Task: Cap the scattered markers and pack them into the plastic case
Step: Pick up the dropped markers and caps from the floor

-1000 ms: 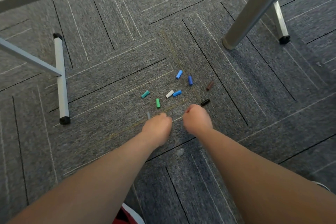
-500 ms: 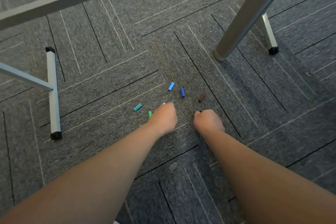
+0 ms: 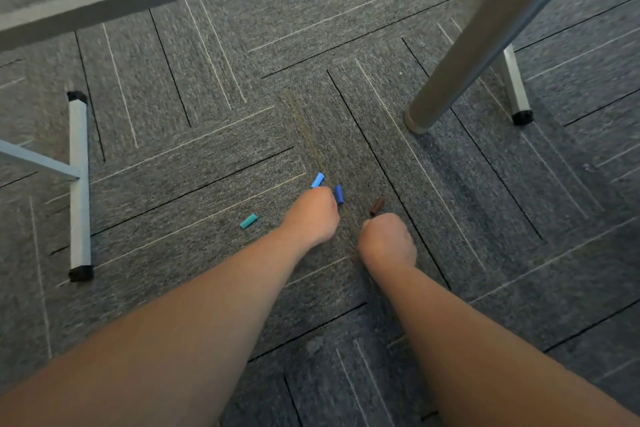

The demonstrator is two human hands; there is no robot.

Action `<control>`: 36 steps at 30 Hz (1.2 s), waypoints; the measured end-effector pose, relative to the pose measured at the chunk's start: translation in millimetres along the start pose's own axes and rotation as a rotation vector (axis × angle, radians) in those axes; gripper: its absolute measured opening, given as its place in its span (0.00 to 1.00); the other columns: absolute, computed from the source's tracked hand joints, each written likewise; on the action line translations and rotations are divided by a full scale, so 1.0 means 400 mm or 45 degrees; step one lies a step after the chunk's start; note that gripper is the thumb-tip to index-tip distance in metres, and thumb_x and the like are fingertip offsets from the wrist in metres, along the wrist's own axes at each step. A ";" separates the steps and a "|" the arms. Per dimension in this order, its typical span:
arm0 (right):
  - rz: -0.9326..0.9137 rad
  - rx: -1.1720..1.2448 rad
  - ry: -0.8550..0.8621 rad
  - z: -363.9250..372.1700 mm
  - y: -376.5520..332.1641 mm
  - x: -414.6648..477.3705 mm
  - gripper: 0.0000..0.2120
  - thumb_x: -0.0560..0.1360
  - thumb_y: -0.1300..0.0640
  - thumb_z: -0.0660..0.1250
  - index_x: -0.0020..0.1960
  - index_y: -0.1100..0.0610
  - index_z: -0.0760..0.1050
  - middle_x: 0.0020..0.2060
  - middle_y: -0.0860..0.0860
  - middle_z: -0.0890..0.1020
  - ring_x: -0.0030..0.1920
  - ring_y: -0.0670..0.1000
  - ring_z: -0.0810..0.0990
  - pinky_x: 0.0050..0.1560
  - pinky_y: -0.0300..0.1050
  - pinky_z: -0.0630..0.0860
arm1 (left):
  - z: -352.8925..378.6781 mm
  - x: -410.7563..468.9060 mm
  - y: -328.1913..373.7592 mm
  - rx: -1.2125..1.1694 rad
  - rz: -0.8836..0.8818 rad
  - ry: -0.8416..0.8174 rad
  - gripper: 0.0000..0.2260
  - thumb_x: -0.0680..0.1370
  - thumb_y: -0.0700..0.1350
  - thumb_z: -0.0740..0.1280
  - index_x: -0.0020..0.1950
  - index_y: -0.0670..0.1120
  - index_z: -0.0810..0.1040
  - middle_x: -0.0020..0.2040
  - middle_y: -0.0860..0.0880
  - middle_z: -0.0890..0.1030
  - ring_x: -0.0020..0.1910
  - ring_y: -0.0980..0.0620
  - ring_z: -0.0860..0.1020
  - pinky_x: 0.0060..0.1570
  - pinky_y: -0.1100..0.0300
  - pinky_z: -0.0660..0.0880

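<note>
Down on ribbed grey carpet (image 3: 207,156), left hand (image 3: 311,218) and right hand (image 3: 388,239) curl knuckles-up, any grasp hidden, beside stubby cylindrical teal cap (image 3: 249,221) and brown cap (image 3: 377,206).

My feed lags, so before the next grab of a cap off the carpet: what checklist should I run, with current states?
1. Caps all gathered: not ok; light blue cap, dark blue cap, brown cap and teal cap lie loose on the carpet.
2. Grip of left hand: cannot tell; fingers hidden.
3. Grip of right hand: cannot tell; fingers hidden.
4. Reach: ok; left hand beside dark blue cap, right hand beside brown cap.
5. Plastic case in view: not ok.
6. Round table leg clear of hands: ok.
</note>
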State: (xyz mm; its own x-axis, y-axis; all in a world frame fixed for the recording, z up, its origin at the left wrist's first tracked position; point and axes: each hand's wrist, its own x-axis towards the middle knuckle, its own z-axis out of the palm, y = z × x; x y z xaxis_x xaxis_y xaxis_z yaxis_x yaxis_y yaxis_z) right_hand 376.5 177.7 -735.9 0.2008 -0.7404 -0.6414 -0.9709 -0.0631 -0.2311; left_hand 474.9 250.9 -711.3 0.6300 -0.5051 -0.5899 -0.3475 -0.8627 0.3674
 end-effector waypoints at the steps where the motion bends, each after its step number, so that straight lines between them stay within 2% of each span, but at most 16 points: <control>1: -0.021 0.022 0.028 -0.016 -0.002 0.006 0.17 0.81 0.52 0.58 0.62 0.61 0.75 0.58 0.57 0.82 0.57 0.59 0.80 0.48 0.48 0.69 | -0.002 0.004 0.007 0.001 -0.009 0.001 0.08 0.80 0.38 0.59 0.50 0.42 0.78 0.45 0.44 0.81 0.41 0.45 0.78 0.36 0.54 0.72; 3: -0.051 0.027 0.085 -0.047 -0.009 0.025 0.17 0.81 0.52 0.58 0.63 0.63 0.72 0.57 0.59 0.81 0.57 0.60 0.79 0.49 0.49 0.70 | -0.004 0.014 0.024 0.001 -0.022 0.023 0.09 0.79 0.37 0.58 0.50 0.40 0.79 0.44 0.42 0.81 0.41 0.43 0.78 0.35 0.56 0.70; 5: -0.066 0.012 0.113 -0.071 -0.019 0.051 0.15 0.82 0.54 0.57 0.61 0.62 0.74 0.53 0.58 0.82 0.52 0.59 0.80 0.46 0.49 0.71 | -0.009 0.024 0.039 0.007 -0.050 0.072 0.09 0.78 0.36 0.59 0.44 0.40 0.78 0.40 0.43 0.79 0.38 0.43 0.76 0.33 0.55 0.68; 8: -0.095 -0.029 0.054 -0.078 -0.029 0.080 0.12 0.82 0.55 0.60 0.56 0.61 0.78 0.42 0.55 0.80 0.41 0.57 0.78 0.40 0.47 0.73 | -0.013 0.041 0.050 0.002 -0.135 0.175 0.14 0.79 0.36 0.61 0.32 0.43 0.72 0.32 0.47 0.73 0.30 0.48 0.73 0.27 0.56 0.64; 10: -0.120 -0.058 0.007 -0.073 -0.034 0.085 0.12 0.83 0.54 0.60 0.59 0.58 0.79 0.42 0.55 0.81 0.40 0.56 0.78 0.38 0.48 0.73 | -0.008 0.054 0.050 -0.006 -0.170 0.206 0.17 0.80 0.39 0.64 0.31 0.45 0.71 0.31 0.48 0.73 0.31 0.48 0.73 0.30 0.55 0.66; 14: -0.107 -0.052 -0.027 -0.058 -0.052 0.085 0.19 0.82 0.48 0.62 0.59 0.63 0.78 0.51 0.60 0.83 0.50 0.59 0.82 0.43 0.49 0.74 | 0.008 0.071 0.051 -0.001 -0.165 0.172 0.15 0.82 0.46 0.64 0.36 0.43 0.70 0.34 0.49 0.73 0.39 0.44 0.76 0.38 0.54 0.68; 16: -0.117 -0.081 -0.032 -0.048 -0.055 0.089 0.17 0.82 0.50 0.63 0.59 0.63 0.78 0.52 0.60 0.83 0.52 0.60 0.82 0.45 0.49 0.74 | 0.018 0.076 0.051 0.007 -0.142 0.114 0.15 0.82 0.50 0.64 0.40 0.43 0.71 0.38 0.46 0.74 0.40 0.43 0.75 0.40 0.54 0.69; 18: -0.164 -0.167 -0.049 -0.041 -0.058 0.088 0.14 0.82 0.53 0.64 0.59 0.62 0.78 0.53 0.59 0.83 0.54 0.60 0.82 0.46 0.50 0.75 | 0.027 0.081 0.049 0.049 -0.131 0.094 0.16 0.80 0.52 0.66 0.39 0.43 0.71 0.39 0.45 0.74 0.39 0.44 0.73 0.40 0.54 0.70; 20: -0.198 -0.248 -0.073 -0.037 -0.058 0.087 0.12 0.80 0.58 0.64 0.61 0.62 0.78 0.54 0.58 0.83 0.54 0.59 0.82 0.49 0.51 0.78 | 0.030 0.087 0.050 0.107 -0.121 0.126 0.12 0.80 0.48 0.67 0.40 0.44 0.73 0.41 0.46 0.77 0.39 0.44 0.73 0.40 0.54 0.70; 22: -0.204 -0.299 -0.093 -0.039 -0.062 0.081 0.15 0.79 0.61 0.64 0.64 0.64 0.74 0.56 0.58 0.81 0.57 0.60 0.81 0.54 0.53 0.78 | 0.029 0.093 0.056 0.168 -0.097 0.143 0.06 0.79 0.40 0.65 0.42 0.44 0.76 0.44 0.45 0.81 0.41 0.42 0.76 0.40 0.53 0.70; 25: -0.236 -0.266 -0.112 -0.045 -0.071 0.075 0.19 0.79 0.59 0.63 0.67 0.66 0.67 0.60 0.60 0.79 0.61 0.61 0.78 0.58 0.54 0.76 | 0.024 0.087 0.070 0.215 -0.064 0.049 0.09 0.78 0.39 0.63 0.37 0.44 0.73 0.37 0.47 0.77 0.41 0.43 0.77 0.40 0.54 0.70; 27: -0.275 -0.188 -0.107 -0.042 -0.077 0.070 0.21 0.80 0.52 0.63 0.65 0.65 0.69 0.60 0.60 0.79 0.61 0.62 0.78 0.56 0.52 0.74 | 0.017 0.078 0.068 0.183 -0.084 0.041 0.12 0.79 0.44 0.63 0.35 0.46 0.69 0.36 0.47 0.74 0.39 0.44 0.73 0.41 0.55 0.69; 29: -0.339 -0.170 -0.067 -0.035 -0.087 0.066 0.18 0.81 0.50 0.60 0.63 0.63 0.71 0.59 0.60 0.80 0.59 0.61 0.79 0.53 0.51 0.74 | 0.002 0.071 0.043 0.137 -0.112 0.106 0.11 0.80 0.47 0.62 0.39 0.46 0.70 0.38 0.47 0.73 0.40 0.44 0.72 0.40 0.55 0.68; 32: -0.398 -0.144 0.003 -0.028 -0.118 0.056 0.19 0.84 0.47 0.55 0.59 0.61 0.75 0.56 0.59 0.81 0.57 0.61 0.80 0.52 0.52 0.74 | -0.033 0.070 -0.019 0.107 -0.136 0.230 0.11 0.82 0.50 0.58 0.44 0.47 0.73 0.46 0.44 0.79 0.46 0.41 0.77 0.41 0.54 0.68; 36: -0.379 -0.144 -0.010 -0.003 -0.192 0.049 0.23 0.82 0.41 0.58 0.57 0.60 0.77 0.52 0.57 0.83 0.52 0.59 0.82 0.43 0.49 0.75 | -0.094 0.082 -0.084 0.106 -0.217 0.237 0.16 0.84 0.52 0.53 0.52 0.43 0.76 0.54 0.41 0.81 0.50 0.40 0.77 0.43 0.53 0.69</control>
State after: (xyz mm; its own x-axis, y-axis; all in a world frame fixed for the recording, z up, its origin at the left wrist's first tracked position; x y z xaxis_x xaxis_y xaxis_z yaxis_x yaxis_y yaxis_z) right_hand 454.7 167.2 -730.0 0.4786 -0.6734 -0.5635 -0.8778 -0.3506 -0.3265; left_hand 533.3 264.2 -715.9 0.7987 -0.3453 -0.4929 -0.2765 -0.9380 0.2091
